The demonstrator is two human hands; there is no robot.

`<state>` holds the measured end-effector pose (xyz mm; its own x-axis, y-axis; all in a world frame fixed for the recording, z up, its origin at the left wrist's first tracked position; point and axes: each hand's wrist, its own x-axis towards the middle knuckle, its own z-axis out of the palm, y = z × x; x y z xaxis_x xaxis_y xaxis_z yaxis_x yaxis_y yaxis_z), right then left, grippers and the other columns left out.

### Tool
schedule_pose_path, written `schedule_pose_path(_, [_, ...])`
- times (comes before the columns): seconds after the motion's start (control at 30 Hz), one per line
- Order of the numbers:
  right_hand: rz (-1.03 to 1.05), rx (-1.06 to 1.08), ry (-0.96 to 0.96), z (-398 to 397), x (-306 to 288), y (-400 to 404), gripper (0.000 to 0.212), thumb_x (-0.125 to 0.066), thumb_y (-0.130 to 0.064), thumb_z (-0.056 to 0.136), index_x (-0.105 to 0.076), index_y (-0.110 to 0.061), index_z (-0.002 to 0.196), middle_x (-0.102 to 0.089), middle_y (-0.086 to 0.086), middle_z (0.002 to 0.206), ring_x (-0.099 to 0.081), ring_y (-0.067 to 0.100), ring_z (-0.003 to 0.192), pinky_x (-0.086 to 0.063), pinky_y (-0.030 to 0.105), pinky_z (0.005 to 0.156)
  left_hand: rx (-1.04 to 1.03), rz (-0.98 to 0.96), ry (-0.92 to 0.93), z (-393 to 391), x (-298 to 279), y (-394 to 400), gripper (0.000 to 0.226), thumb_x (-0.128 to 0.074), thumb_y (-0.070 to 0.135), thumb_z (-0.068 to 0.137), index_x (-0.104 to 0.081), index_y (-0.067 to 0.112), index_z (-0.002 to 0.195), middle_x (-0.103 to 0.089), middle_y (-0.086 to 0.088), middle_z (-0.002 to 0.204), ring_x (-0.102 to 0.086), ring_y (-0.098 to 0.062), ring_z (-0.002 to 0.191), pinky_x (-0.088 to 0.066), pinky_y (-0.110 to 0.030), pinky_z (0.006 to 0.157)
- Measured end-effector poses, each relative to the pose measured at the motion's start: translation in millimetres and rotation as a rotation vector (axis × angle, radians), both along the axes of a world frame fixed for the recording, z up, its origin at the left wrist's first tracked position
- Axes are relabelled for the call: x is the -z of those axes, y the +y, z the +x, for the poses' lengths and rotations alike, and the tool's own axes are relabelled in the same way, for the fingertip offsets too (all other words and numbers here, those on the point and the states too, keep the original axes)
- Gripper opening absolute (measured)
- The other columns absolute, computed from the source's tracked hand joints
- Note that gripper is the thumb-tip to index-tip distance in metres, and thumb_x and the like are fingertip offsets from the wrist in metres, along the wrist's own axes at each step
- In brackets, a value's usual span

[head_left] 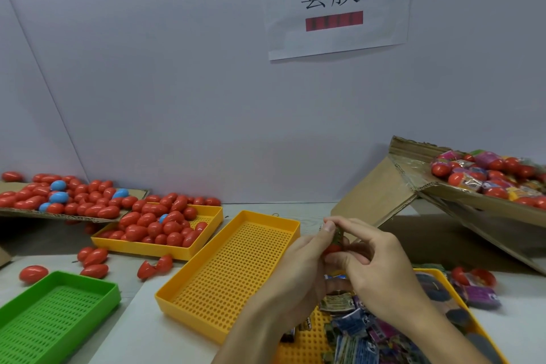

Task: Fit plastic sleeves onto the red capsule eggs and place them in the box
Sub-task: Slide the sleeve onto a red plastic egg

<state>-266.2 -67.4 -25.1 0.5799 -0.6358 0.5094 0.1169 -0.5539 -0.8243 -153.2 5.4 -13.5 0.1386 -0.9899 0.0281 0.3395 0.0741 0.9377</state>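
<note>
Your left hand (304, 257) and right hand (375, 263) meet, both pinching one red plastic capsule egg (332, 249) half inside a printed plastic sleeve (337, 235), above the sleeve-filled yellow perforated tray (310, 334). You have three yellow trays, one green tray (59, 310), and the cardboard box (461, 201) at right.

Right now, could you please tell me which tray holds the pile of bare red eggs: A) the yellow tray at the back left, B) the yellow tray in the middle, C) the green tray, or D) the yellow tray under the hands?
A: the back-left yellow tray is heaped with red eggs.
</note>
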Motion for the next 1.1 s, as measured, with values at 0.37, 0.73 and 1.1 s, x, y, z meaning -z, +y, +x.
schedule_pose_path(0.37, [0.039,-0.009,-0.007,-0.8,-3.1,2.5,0.067,-0.067,0.004,0.087,-0.067,-0.062,0.096,-0.069,-0.022,0.107,-0.066,-0.001,0.101,-0.053,0.011,0.078,0.024,0.015,0.006,2.7,5.2,-5.7,0.048,-0.041,0.049,0.101,-0.078,0.024,0.083,-0.074,-0.008,0.094,-0.07,-0.018,0.092,-0.057,-0.034,0.076])
schedule_pose_path(0.73, [0.089,0.08,-0.004,-1.4,-4.3,3.8,0.047,-0.069,0.004,0.086,-0.069,-0.031,0.117,-0.07,-0.017,0.105,-0.066,-0.003,0.099,-0.052,0.01,0.076,-0.092,0.001,0.0,-4.2,10.9,-11.2,0.052,-0.029,0.043,0.105,-0.063,0.003,0.108,-0.071,-0.018,0.085,-0.071,-0.027,0.086,-0.058,-0.039,0.076])
schedule_pose_path(1.1, [0.134,0.044,0.011,-3.2,-3.5,-0.1,0.045,-0.071,-0.008,0.087,-0.061,-0.045,0.11,-0.075,-0.022,0.094,-0.068,-0.006,0.096,-0.051,0.005,0.075,-0.085,0.009,0.012,3.3,13.0,-10.7,0.053,-0.038,0.047,0.101,-0.078,0.013,0.092,-0.073,-0.019,0.104,-0.07,-0.027,0.094,-0.054,-0.047,0.085])
